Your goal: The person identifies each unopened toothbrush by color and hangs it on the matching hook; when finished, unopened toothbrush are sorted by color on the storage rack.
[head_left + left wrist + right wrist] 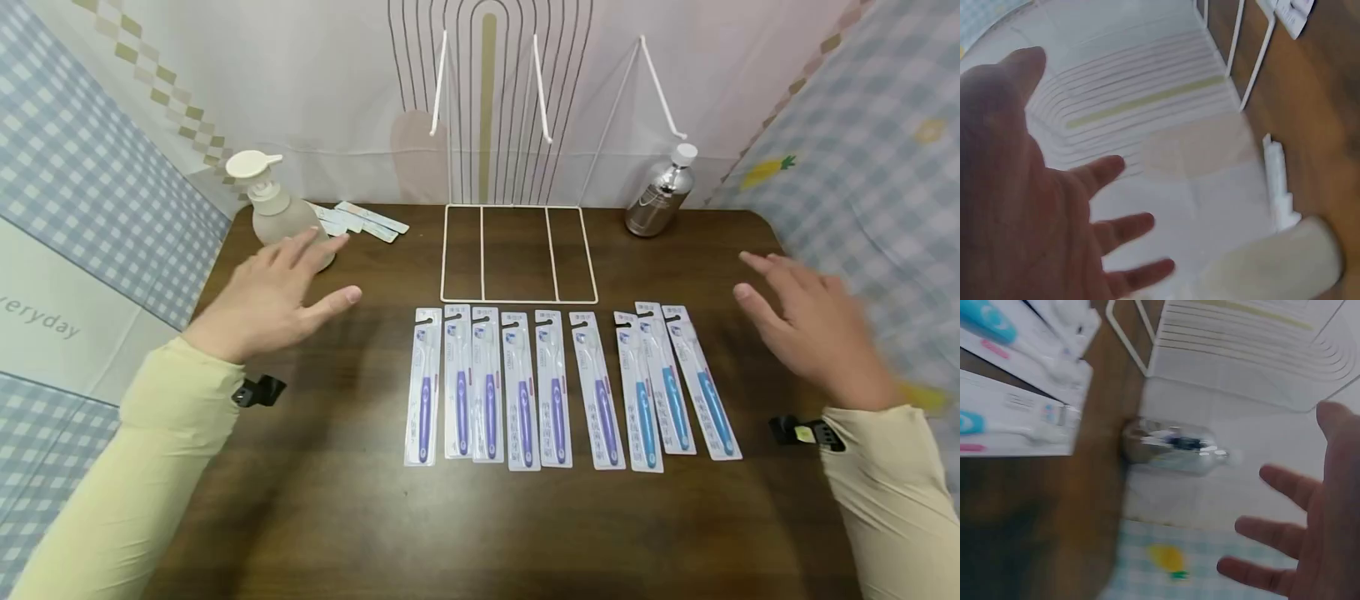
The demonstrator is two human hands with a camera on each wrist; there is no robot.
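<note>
My left hand [262,296] hovers above the table's left side with fingers spread, holding nothing, near a pump bottle [281,208]. On the right, my right hand [813,325] is also raised with fingers extended and holds nothing. Between the hands lies a row of packaged toothbrushes. Those with purple handles, such as one purple toothbrush [425,408], fill the left and middle. Three blue ones, among them a blue toothbrush [716,412], lie at the right end, close to my right hand. In the right wrist view, fingers [1269,534] appear apart from the toothbrush packages [1016,419].
Behind the row stands a white wire rack [517,301] with three upward-slanting prongs. A silver bottle [662,196] with a white cap is at the back right. Several slim white packets [367,221] lie beside the pump bottle. Patterned cloth surrounds the brown table [480,533].
</note>
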